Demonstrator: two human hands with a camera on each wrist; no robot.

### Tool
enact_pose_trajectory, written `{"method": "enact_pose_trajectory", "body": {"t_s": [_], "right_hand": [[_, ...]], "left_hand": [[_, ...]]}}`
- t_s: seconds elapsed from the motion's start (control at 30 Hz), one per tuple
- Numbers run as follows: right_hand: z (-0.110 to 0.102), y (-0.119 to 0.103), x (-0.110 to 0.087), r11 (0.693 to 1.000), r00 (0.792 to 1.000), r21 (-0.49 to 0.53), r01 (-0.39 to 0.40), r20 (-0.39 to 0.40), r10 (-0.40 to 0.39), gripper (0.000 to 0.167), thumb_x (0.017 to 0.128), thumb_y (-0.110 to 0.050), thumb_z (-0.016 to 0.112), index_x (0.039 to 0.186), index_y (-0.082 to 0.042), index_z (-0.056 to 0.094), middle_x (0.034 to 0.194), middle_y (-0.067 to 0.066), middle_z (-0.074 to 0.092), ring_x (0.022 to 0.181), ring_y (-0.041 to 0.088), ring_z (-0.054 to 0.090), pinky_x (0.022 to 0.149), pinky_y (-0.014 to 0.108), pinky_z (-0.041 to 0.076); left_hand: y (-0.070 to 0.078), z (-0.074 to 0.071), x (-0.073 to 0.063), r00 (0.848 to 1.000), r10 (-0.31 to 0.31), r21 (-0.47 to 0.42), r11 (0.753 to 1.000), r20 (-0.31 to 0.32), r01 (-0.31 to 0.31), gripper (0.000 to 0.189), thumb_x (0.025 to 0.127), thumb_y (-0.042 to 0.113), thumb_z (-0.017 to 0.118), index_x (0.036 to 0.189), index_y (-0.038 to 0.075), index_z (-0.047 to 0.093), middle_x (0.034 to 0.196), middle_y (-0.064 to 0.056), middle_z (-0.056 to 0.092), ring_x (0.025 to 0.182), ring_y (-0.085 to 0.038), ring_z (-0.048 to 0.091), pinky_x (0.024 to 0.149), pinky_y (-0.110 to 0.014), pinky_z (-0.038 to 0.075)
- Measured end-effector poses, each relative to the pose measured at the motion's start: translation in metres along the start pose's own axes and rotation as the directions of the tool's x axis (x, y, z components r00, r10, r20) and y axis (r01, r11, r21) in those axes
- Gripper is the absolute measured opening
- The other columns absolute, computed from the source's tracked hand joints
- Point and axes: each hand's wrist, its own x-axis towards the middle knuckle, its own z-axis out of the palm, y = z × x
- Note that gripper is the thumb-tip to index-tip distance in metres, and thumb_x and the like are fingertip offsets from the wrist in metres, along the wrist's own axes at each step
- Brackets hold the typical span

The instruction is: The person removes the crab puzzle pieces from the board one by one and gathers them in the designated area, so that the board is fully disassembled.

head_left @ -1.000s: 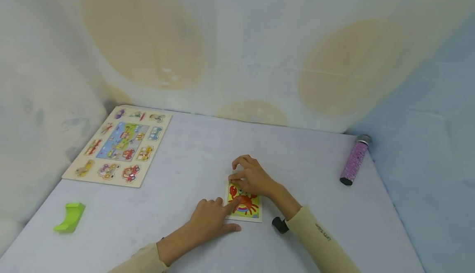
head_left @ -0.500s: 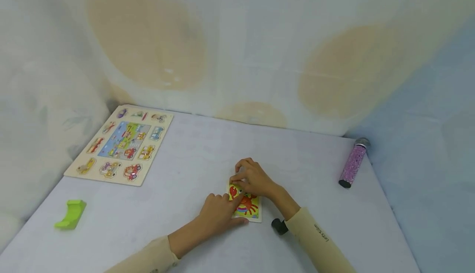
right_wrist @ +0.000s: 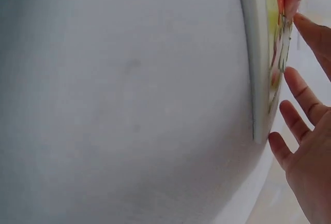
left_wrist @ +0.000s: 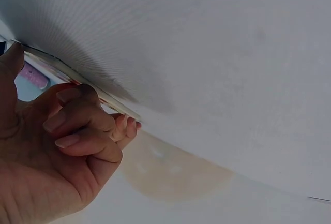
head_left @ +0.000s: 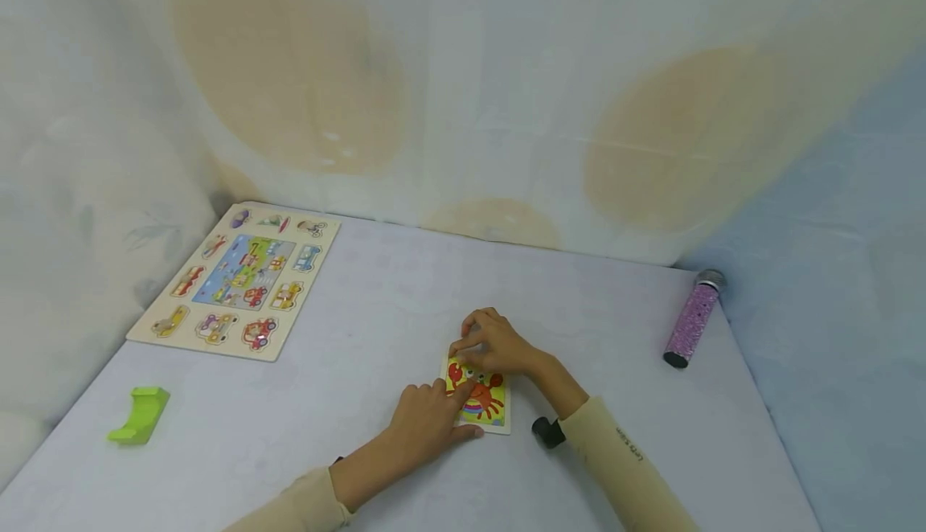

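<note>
A small wooden crab puzzle (head_left: pixel 486 406), with a red crab on yellow and a pale rim, lies flat on the white table. My left hand (head_left: pixel 425 419) comes from the near left, its straight index finger pressing the crab's middle and its thumb by the near edge. In the left wrist view the other fingers (left_wrist: pixel 85 118) of that hand are curled in with nothing between them. My right hand (head_left: pixel 499 347) arches over the puzzle's far part, fingertips on its top. The right wrist view shows its fingers (right_wrist: pixel 305 100) loosely spread along the puzzle's side (right_wrist: pixel 258 69). It covers the far corner.
A large vehicle peg puzzle board (head_left: pixel 202 337) lies at the back left, with a green curved block (head_left: pixel 141 417) nearer. A glittery pink microphone (head_left: pixel 692 321) lies at the far right. A black cylindrical piece (head_left: pixel 547 432) sits beside the right sleeve. Cloth walls border the table.
My left hand has shifted right and slightly farther in, its index finger sliding up the crab. My right hand has barely moved. The view has shifted slightly.
</note>
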Motion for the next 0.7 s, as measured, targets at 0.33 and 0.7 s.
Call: {"method": "enact_pose_trajectory", "body": {"t_s": [0.33,0.7], "right_hand": [[-0.0025,-0.0002,0.0002,0.998,0.999,0.05,-0.042,0.018,0.041,0.039,0.075,-0.031,0.086,0.112,-0.019,0.078,0.119,0.006,0.054,0.127,0.028,0.038,0.108,0.054,0.03],[-0.002,0.0004,-0.0041,0.999,0.998,0.027,-0.03,-0.051,0.032,0.027,0.081,-0.032,0.082,0.106,-0.02,0.08,0.118,0.006,0.055,0.127,0.028,0.038,0.108,0.055,0.03]], "left_hand": [[0.0006,-0.0039,-0.0023,0.999,0.022,0.005,1.0,-0.025,-0.022,0.073,0.083,0.069,0.061,0.139,0.022,0.058,0.074,-0.005,0.056,0.051,-0.014,0.037,0.046,-0.025,0.028],[0.0014,-0.0019,-0.0009,0.999,0.025,0.015,1.0,-0.034,-0.024,0.073,0.083,0.069,0.061,0.139,0.022,0.058,0.073,-0.005,0.056,0.051,-0.014,0.036,0.045,-0.025,0.028]]}}
